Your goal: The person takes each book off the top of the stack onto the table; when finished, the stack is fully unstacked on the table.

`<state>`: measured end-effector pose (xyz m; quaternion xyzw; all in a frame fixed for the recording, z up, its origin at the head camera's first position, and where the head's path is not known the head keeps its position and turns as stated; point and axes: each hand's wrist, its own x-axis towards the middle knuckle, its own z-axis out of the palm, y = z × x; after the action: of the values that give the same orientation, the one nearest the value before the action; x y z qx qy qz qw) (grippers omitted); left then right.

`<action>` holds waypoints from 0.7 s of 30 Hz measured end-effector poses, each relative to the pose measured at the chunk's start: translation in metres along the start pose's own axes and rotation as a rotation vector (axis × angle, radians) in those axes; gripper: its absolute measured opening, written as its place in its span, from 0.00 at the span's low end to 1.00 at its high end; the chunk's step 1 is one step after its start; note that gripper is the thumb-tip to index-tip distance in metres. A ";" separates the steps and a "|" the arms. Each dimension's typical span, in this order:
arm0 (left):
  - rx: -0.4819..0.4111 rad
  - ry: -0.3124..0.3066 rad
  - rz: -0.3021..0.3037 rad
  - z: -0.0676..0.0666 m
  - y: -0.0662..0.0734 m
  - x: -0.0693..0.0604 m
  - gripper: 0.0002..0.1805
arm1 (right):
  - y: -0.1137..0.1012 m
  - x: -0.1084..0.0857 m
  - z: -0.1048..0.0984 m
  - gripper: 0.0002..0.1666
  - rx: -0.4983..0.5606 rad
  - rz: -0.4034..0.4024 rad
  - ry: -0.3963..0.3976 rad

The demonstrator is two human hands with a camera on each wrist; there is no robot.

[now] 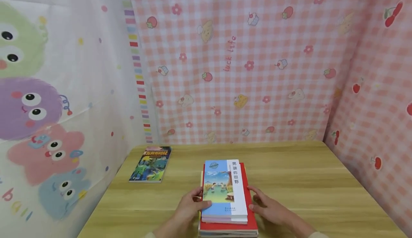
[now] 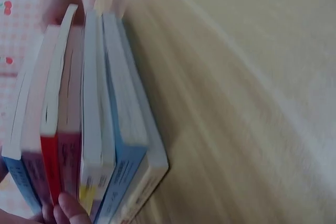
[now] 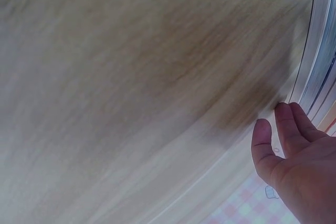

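Book stack (image 1: 228, 226) between two hands, midway across the desk (image 1: 305, 177), toward its near edge.
Left hand (image 1: 188, 207) grips the stack, thumb over the blue-and-white top book (image 1: 220, 189); right hand (image 1: 271, 208) loose, fingertips at its right side. Colourful book (image 1: 151, 166) near far left corner.

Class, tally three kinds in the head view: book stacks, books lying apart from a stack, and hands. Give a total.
Book stack: 1
Separate book: 1
Left hand and right hand: 2
Total: 4
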<state>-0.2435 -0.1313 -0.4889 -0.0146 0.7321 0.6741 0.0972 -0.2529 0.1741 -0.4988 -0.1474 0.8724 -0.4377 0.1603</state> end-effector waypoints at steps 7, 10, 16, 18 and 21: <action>0.009 -0.037 -0.017 -0.010 0.002 0.009 0.38 | 0.000 0.000 -0.003 0.42 0.020 -0.005 0.008; -0.029 -0.063 -0.028 -0.012 0.000 0.009 0.38 | 0.000 -0.001 -0.002 0.42 0.023 -0.013 -0.001; -0.169 -0.132 0.023 -0.019 -0.004 0.010 0.39 | 0.002 -0.001 -0.001 0.41 -0.004 -0.043 0.002; -0.196 -0.147 0.029 -0.023 -0.005 0.011 0.39 | 0.002 -0.001 -0.001 0.42 -0.003 -0.041 0.001; -0.221 -0.164 0.025 -0.031 -0.005 0.012 0.40 | 0.001 -0.001 -0.002 0.42 -0.013 -0.034 0.005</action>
<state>-0.2586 -0.1610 -0.4937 0.0392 0.6430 0.7508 0.1459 -0.2531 0.1758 -0.4983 -0.1622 0.8730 -0.4349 0.1497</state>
